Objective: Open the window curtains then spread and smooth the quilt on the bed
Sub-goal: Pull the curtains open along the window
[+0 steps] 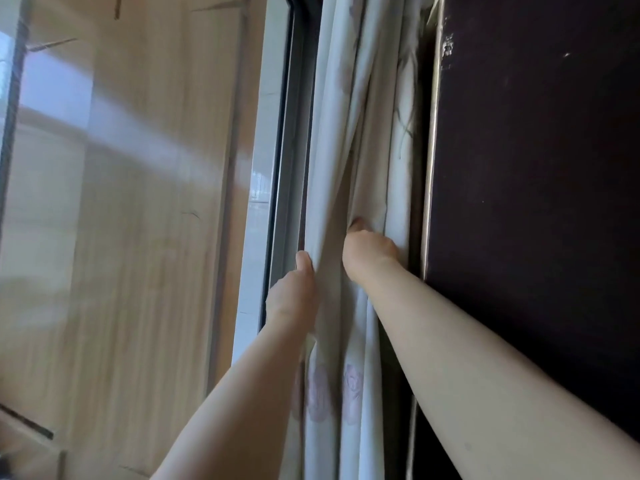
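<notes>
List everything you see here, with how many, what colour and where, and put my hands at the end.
window pane: one, pale reflections, left side
window frame: one, grey-white, upright, right of the pane
curtain: one, cream with pink flowers, bunched between frame and panel
trim strip: one, pale, along the panel's left edge
panel: one, near black, right side
left hand: one, bare, grips the curtain's left edge
right hand: one, bare, grips folds higher up

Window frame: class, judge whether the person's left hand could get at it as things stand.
Probably yes. The left hand grips a fold of the curtain right beside the grey window frame, with nothing between them; it would only need to let go first.
</notes>
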`<move>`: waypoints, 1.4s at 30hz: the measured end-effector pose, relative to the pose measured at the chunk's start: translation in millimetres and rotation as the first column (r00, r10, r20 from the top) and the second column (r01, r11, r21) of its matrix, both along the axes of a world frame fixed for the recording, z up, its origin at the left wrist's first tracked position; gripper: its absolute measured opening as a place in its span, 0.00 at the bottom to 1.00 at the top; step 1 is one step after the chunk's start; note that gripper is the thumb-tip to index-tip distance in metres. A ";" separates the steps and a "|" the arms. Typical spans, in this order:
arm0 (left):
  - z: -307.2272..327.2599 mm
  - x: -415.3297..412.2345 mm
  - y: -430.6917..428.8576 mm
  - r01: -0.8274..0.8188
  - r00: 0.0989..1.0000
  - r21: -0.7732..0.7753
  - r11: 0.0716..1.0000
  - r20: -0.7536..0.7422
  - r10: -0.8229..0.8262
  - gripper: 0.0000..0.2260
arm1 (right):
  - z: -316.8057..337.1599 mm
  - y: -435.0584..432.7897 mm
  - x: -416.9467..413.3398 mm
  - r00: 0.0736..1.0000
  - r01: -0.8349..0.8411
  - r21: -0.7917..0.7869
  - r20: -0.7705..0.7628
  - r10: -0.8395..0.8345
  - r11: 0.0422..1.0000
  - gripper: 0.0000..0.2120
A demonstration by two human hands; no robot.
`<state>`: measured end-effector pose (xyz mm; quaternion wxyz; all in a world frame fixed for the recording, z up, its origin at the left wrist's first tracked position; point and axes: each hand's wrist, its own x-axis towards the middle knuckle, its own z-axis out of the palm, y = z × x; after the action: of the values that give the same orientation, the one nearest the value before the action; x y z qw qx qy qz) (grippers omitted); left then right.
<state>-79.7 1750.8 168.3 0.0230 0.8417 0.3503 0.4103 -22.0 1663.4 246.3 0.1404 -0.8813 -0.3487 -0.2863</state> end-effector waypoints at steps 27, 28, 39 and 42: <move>-42.5 -9.3 22.0 0.057 0.989 0.052 0.997 -0.138 -0.049 0.13 | 15.3 28.0 3.0 0.994 -0.011 0.059 0.109 0.005 0.998 0.30; -40.9 -2.7 24.0 0.055 0.987 0.045 0.997 -0.153 -0.048 0.13 | 16.8 31.5 8.1 0.995 0.013 0.048 0.094 -0.017 0.999 0.30; -33.4 40.5 38.5 0.085 0.986 -0.036 0.996 -0.142 -0.089 0.10 | 15.3 43.1 35.2 0.988 0.099 0.063 -0.123 -0.090 0.993 0.36; -33.5 31.2 27.2 0.140 0.979 -0.072 0.987 -0.140 -0.149 0.05 | -0.1 39.4 27.4 0.977 0.052 0.184 -0.212 -0.012 0.982 0.41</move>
<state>-48.4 1778.1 134.7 0.0535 0.8914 0.3014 0.3343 5.4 1702.8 246.2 0.2544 -0.8950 -0.2888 -0.2254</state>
